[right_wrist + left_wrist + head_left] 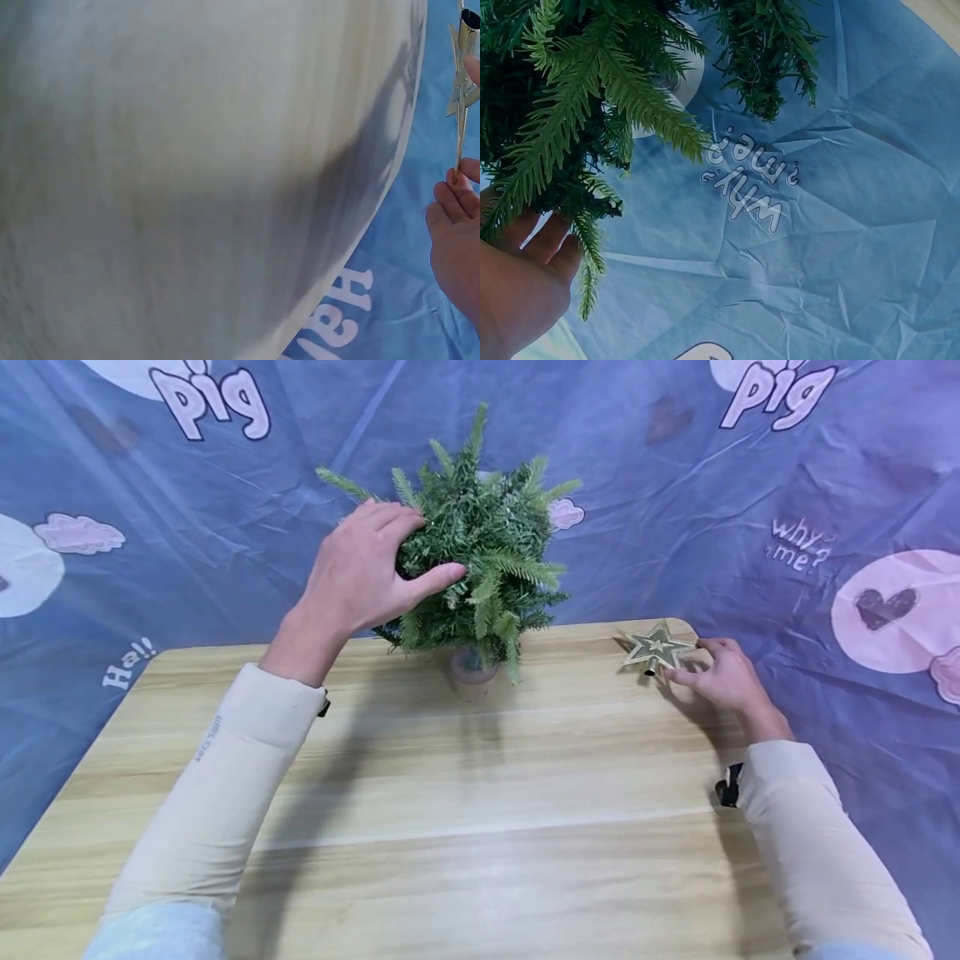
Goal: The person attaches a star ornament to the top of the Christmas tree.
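A small artificial Christmas tree (487,527) with green needled branches stands on a short round base (472,670) at the far side of the table. My left hand (360,568) lies against the left of its branches, thumb stretched across the front. In the left wrist view, fingertips of the left hand (529,289) disappear behind the needles. Near the far right corner, my right hand (722,678) pinches a gold glitter star tree topper (656,646) by one point. The right wrist view shows the star (459,97) edge-on, its short tube (469,34) uppermost.
A light wood table (480,802) spreads out before me, with a rounded far right corner. Close behind it hangs a wrinkled blue cloth (637,552) printed with pigs and lettering. Both forearms reach in over the table's sides.
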{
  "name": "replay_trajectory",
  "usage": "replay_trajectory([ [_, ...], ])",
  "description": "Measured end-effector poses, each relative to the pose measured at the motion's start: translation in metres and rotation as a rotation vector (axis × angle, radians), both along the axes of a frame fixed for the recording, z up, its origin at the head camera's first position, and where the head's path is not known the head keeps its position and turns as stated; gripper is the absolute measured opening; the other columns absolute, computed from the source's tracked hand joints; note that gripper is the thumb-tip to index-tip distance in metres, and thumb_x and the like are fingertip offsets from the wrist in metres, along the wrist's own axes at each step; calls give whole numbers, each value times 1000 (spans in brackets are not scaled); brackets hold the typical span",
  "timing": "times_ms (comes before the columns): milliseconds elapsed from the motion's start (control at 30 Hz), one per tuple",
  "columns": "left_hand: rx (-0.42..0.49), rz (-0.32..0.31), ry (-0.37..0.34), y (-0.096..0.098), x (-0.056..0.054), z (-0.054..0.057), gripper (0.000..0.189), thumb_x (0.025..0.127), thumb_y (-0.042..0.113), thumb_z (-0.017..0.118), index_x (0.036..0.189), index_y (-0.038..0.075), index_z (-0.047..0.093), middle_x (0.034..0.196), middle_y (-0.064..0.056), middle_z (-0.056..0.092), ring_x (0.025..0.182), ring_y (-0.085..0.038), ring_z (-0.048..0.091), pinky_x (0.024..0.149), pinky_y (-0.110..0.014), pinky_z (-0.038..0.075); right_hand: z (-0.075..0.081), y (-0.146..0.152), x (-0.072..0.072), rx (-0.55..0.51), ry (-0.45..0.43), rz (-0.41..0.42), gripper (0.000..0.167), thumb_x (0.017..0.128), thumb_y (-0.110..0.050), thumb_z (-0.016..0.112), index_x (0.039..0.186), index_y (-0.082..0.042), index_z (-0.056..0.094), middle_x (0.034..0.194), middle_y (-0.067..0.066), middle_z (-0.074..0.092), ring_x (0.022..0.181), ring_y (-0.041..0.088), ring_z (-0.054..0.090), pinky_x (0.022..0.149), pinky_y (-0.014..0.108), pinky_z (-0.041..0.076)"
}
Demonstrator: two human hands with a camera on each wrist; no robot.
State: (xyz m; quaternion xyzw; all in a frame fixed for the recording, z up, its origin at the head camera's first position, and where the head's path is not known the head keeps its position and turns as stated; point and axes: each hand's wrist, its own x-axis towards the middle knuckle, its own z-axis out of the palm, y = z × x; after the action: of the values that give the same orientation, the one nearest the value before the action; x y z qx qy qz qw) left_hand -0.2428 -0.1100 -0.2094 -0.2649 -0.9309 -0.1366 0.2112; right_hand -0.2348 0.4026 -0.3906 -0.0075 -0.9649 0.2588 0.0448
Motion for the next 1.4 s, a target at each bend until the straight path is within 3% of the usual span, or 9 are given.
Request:
replay_trajectory([
  [233, 8, -11, 8, -1, -1, 3, 86, 89, 74, 56, 140, 4, 58, 147, -15, 54, 142, -32, 42, 117, -52, 34, 10, -7, 1, -19, -7, -4, 105, 86, -52, 76, 150, 17, 28, 148, 43, 27, 131, 62, 31, 108, 73, 26],
  [433, -11, -1, 2, 0, -1, 2, 88, 90, 74, 54, 140, 2, 58, 146, -17, 54, 145, -35, 37, 122, -47, 25, 13, -10, 3, -21, -20, -12, 108, 86, -54, 76, 152, 15, 25, 150, 42, 24, 131, 64, 30, 107, 75, 25],
  [600, -34, -14, 59, 3, -3, 1, 89, 89, 75, 54, 137, 0, 60, 141, -18, 59, 139, -33, 46, 124, -37, 18, 15, -15, 3, -47, 20, -14, 106, 87, -52, 76, 152, 14, 26, 152, 40, 25, 132, 63, 31, 108, 74, 26],
  [700, -33, -10, 60, 3, -3, 2, 89, 89, 76, 54, 136, 1, 61, 139, -17, 60, 134, -32, 50, 120, -43, 30, 17, -19, 3, -65, 47, -13, 104, 86, -50, 77, 153, 12, 28, 152, 38, 27, 133, 61, 32, 109, 73, 26],
  [833, -25, 8, 39, 3, -1, 2, 87, 87, 77, 54, 135, 4, 62, 139, -15, 60, 131, -32, 50, 103, -55, 47, 20, -24, 3, -68, 72, -4, 100, 88, -47, 77, 153, 11, 28, 152, 37, 27, 134, 60, 31, 109, 72, 26],
  [1400, 4, 6, 72, 4, -3, 0, 84, 86, 77, 56, 128, 5, 66, 135, -12, 63, 129, -30, 52, 97, -57, 51, 33, -43, 0, -89, 150, 7, 92, 86, -40, 79, 150, 12, 36, 150, 35, 32, 133, 58, 34, 109, 70, 28],
])
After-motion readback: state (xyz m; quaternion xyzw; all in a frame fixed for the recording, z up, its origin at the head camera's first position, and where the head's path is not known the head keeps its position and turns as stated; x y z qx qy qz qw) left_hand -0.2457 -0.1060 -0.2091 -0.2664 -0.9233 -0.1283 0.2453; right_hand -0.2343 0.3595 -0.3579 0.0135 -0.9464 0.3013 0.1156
